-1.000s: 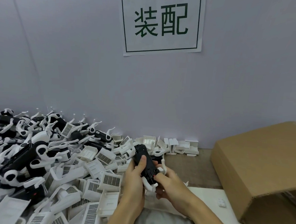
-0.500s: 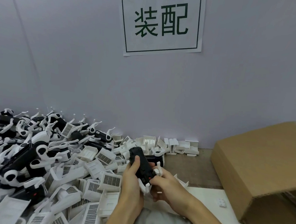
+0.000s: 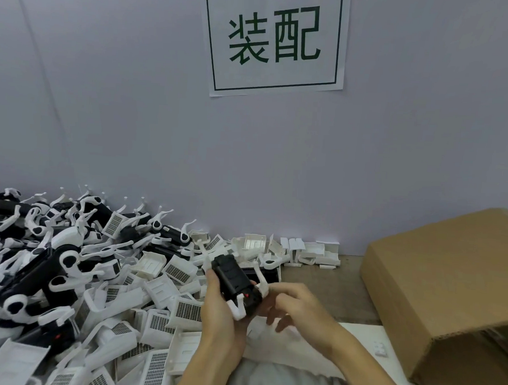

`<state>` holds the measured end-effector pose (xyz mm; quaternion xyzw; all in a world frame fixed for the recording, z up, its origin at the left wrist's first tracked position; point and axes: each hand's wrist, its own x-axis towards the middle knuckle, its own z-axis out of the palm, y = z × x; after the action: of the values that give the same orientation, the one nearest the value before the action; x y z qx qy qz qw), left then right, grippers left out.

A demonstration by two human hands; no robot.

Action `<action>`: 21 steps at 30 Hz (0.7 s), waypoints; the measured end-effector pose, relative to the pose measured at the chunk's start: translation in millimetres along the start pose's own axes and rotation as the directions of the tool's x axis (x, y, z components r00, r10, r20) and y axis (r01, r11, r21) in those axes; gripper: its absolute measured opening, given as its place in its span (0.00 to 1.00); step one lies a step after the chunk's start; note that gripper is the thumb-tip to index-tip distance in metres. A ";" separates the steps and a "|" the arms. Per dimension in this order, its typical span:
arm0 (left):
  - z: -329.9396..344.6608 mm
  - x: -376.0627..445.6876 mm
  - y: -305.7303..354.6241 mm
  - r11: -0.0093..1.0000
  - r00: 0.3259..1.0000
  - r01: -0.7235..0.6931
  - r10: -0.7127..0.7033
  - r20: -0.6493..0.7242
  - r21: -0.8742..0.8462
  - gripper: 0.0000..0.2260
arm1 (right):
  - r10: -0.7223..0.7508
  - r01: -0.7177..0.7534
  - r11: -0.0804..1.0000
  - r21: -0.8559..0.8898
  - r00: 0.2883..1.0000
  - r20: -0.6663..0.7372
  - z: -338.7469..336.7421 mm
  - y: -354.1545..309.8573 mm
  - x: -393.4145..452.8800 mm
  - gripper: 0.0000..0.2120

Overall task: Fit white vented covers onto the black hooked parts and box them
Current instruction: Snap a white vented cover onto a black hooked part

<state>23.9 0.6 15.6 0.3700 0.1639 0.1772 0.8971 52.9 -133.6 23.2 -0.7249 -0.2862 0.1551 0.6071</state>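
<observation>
The left hand holds a black hooked part up over the table, fingers curled round it. The right hand touches its near end, fingers bent; I cannot tell if that grip pinches. White vented covers lie piled to the left. A cardboard box sits to the right.

The part in the hands is black with white hooks and a small red spot near its lower end. The heap on the left mixes black bodies with white hooks, and the loose covers around it are white, each with a grid of fine dark slots. The wall is pale lilac-grey, the sign is white with dark green characters and a dark green border, and the box is plain brown cardboard.
</observation>
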 end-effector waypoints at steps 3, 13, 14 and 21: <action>-4.2 2.8 4.6 0.981 0.999 0.030 -0.037 -0.036 -0.191 0.17 | -0.099 -0.007 0.929 -0.371 0.959 -0.265 -20.0 6.0 1.4 0.21; -2.2 0.4 9.3 0.999 0.999 0.045 -0.045 0.009 -0.004 0.18 | 0.168 -0.233 0.641 -0.731 0.972 -0.163 -45.5 27.7 -3.8 0.27; -1.4 0.3 7.6 0.999 1.000 0.028 -0.028 0.001 0.029 0.21 | 0.108 -0.234 0.670 -0.705 0.970 -0.219 -46.4 27.6 -2.5 0.24; -4.7 9.7 -6.2 0.974 0.999 -0.042 0.033 0.042 0.221 0.14 | -0.016 -0.248 0.872 -0.422 0.848 -0.531 -54.5 21.1 -3.6 0.16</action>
<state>31.6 3.6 6.5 0.4741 0.1585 0.1678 0.8497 86.0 -180.9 14.0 -0.8820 -0.0955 -0.0832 0.4539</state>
